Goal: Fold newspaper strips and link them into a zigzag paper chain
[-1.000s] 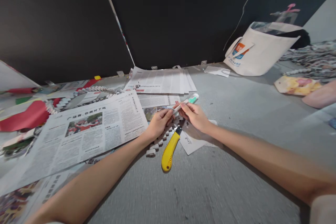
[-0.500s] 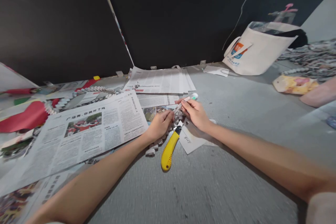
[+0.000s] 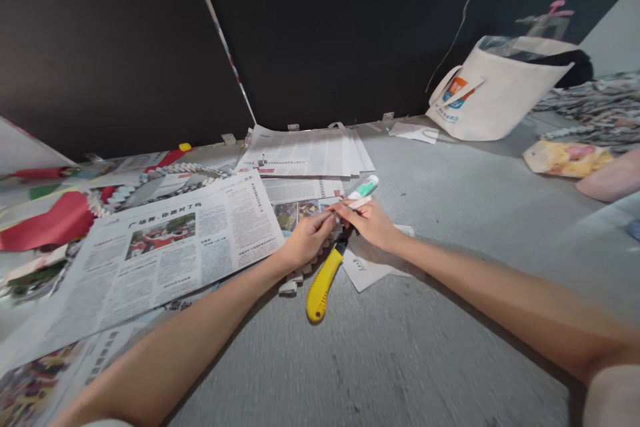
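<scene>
My left hand (image 3: 311,235) is closed in a pinch, its fingertips meeting those of my right hand (image 3: 371,221). A narrow white paper strip (image 3: 361,203) sticks out past the right fingers, and the strip seems to run between both hands. Just beyond the right fingers lies a green and white tube, like a glue stick (image 3: 366,187). Below the hands is a yellow utility knife (image 3: 324,283), its dark tip towards them. Folded paper pieces (image 3: 295,281) lie partly hidden under my left hand. A white card (image 3: 364,270) rests under my right wrist.
Newspaper sheets (image 3: 185,233) spread over the left side, with a stack of paper (image 3: 305,150) against the dark wall. A white tote bag (image 3: 500,90) stands at the back right. Red paper (image 3: 45,223) and a folded paper chain (image 3: 115,197) lie far left.
My right hand has turned and moved in against the left fingertips. The green and white tube shows more fully beyond it, and the paper strip now points out to the right.
</scene>
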{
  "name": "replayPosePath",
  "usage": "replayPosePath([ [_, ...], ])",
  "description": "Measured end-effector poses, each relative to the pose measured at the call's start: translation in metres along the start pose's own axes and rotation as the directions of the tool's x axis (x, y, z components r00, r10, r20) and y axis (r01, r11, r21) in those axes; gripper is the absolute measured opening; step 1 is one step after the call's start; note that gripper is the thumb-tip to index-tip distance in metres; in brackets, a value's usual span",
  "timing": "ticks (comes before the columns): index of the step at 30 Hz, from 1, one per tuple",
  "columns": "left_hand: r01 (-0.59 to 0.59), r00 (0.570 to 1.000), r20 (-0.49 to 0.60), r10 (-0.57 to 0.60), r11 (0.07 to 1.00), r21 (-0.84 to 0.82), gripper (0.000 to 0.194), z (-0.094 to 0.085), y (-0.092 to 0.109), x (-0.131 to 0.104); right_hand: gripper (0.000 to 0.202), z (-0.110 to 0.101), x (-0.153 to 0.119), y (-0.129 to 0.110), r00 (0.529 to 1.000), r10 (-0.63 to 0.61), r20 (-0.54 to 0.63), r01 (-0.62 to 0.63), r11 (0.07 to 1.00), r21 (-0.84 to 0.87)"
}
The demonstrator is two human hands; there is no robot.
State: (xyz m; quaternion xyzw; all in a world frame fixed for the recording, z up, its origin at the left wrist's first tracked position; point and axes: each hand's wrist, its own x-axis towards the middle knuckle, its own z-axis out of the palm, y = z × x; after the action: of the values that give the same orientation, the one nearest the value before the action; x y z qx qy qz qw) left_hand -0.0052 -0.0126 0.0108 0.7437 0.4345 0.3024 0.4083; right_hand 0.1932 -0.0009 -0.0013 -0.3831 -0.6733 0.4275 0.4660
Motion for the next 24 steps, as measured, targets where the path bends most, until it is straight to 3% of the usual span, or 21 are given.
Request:
replayPosePath([
  [3, 0.028, 1.0, -0.006, -0.028, 1.0, -0.012, 0.037, 0.001, 0.0, 0.001, 0.049, -0.005, 0.005, 0.007, 0.974, 0.121, -0.192, -0.095, 0.985, 0.142],
  [7, 0.056, 0.998, -0.017, -0.058, 0.993, -0.102, 0.04, 0.001, -0.002, 0.001, 0.056, -0.01, 0.013, 0.019, 0.929, 0.166, -0.33, -0.074, 0.959, 0.273],
  [9, 0.058, 0.998, -0.024, -0.063, 0.986, -0.158, 0.043, 0.001, -0.001, 0.001, 0.063, -0.009, 0.013, 0.019, 0.939, 0.159, -0.305, -0.064, 0.953, 0.297],
  [12, 0.089, 0.994, -0.04, -0.099, 0.976, -0.196, 0.046, 0.0, 0.002, 0.0, 0.079, -0.006, 0.008, 0.012, 0.98, 0.091, -0.178, -0.022, 0.934, 0.357],
  [17, 0.055, 0.998, -0.028, -0.06, 0.986, -0.155, 0.048, -0.002, 0.003, 0.0, 0.068, 0.0, 0.0, -0.001, 1.0, 0.026, 0.008, -0.027, 0.986, 0.163],
  [20, 0.048, 0.999, -0.002, -0.048, 0.989, -0.138, 0.05, -0.002, -0.001, 0.0, 0.067, 0.002, -0.001, -0.003, 0.998, 0.055, 0.008, -0.056, 0.993, 0.105],
  [24, 0.059, 0.998, 0.001, -0.059, 0.992, -0.115, 0.049, -0.001, -0.004, 0.0, 0.063, 0.002, 0.0, -0.004, 0.996, 0.073, -0.045, -0.065, 0.986, 0.157],
])
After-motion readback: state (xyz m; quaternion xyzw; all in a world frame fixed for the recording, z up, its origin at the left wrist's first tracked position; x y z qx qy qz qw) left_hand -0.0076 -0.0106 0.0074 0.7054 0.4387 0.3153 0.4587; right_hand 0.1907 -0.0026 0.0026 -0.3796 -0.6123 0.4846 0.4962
